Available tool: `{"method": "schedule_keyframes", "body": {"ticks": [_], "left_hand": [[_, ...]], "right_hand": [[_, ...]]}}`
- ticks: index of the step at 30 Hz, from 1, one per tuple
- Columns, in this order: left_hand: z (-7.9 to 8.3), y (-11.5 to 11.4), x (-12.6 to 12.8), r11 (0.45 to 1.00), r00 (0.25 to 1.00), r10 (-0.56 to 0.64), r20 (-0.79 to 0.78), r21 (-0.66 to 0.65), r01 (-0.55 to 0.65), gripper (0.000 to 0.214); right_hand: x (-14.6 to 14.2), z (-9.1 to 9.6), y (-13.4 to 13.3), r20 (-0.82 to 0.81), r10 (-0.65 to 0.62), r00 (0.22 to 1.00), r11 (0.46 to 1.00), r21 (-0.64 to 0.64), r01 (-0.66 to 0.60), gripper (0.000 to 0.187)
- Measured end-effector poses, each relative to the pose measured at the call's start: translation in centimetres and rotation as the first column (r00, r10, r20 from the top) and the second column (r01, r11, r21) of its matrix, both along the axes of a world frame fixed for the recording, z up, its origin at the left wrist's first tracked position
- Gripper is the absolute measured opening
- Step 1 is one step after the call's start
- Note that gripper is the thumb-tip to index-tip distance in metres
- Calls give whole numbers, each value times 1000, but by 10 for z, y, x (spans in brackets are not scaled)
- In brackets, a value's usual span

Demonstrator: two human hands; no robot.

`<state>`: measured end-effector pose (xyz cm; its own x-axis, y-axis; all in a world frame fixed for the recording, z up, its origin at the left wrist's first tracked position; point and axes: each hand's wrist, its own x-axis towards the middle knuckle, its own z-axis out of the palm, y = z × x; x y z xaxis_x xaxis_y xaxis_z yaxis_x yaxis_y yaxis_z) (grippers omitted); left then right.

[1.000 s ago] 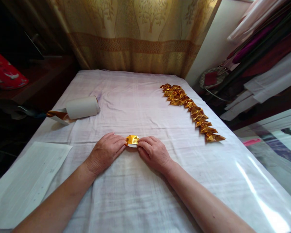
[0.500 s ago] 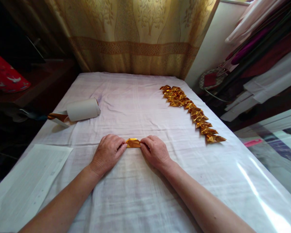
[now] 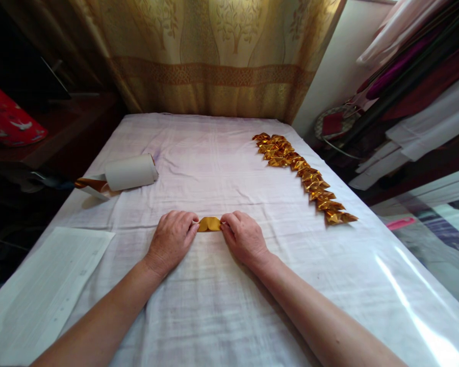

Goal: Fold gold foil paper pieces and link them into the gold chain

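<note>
A small folded piece of gold foil paper (image 3: pixel 209 224) lies on the white cloth (image 3: pixel 222 168) in front of me. My left hand (image 3: pixel 172 240) pinches its left end with curled fingers. My right hand (image 3: pixel 243 237) pinches its right end the same way. Both hands rest on the cloth with the foil stretched between them. A long row of several finished gold foil folds (image 3: pixel 304 178) runs diagonally along the right side of the cloth, well apart from my hands.
A white roll with a gold foil tail (image 3: pixel 128 172) lies at the left. A sheet of white paper (image 3: pixel 42 288) covers the near left corner. A patterned gold curtain (image 3: pixel 214 56) hangs behind. Stacked fabrics (image 3: pixel 416 76) crowd the right; a red item (image 3: pixel 7 120) sits far left.
The foil piece was a taller bent shape with white backing showing; it now lies as a flat narrow strip. Both hands stay at its ends, shifted slightly.
</note>
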<state>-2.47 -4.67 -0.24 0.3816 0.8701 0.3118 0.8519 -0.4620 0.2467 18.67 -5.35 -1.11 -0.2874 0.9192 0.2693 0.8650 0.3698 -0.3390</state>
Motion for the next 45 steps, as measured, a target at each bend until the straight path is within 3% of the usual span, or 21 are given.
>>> {"method": "schedule_keyframes", "body": {"ticks": [11, 15, 19, 22, 28, 40, 45], "left_hand": [[-3, -1, 0, 998, 998, -48, -44, 26, 49, 31], [-3, 1, 0, 998, 998, -48, -47, 25, 50, 30], [-3, 1, 0, 999, 998, -47, -42, 14, 47, 30], [-3, 1, -1, 999, 998, -50, -30, 3, 50, 31], [-6, 1, -3, 998, 998, -59, 18, 30, 58, 32], [-3, -6, -21, 994, 1000, 0, -25, 105, 3, 30], [-6, -14, -6, 987, 979, -139, -151, 53, 149, 47]], "right_hand": [[1, 2, -1, 24, 31, 999, 1000, 0, -31, 24], [-1, 4, -5, 85, 164, 983, 986, 25, -167, 43], [-4, 7, -6, 164, 291, 942, 954, -121, -274, 59], [-3, 8, -8, 188, 273, 944, 954, -181, -240, 61], [10, 8, -15, 233, 172, 957, 977, -168, -135, 58], [9, 9, -17, 217, 156, 964, 976, -184, -116, 60], [9, 8, -17, 210, 156, 965, 978, -170, -122, 60]]}}
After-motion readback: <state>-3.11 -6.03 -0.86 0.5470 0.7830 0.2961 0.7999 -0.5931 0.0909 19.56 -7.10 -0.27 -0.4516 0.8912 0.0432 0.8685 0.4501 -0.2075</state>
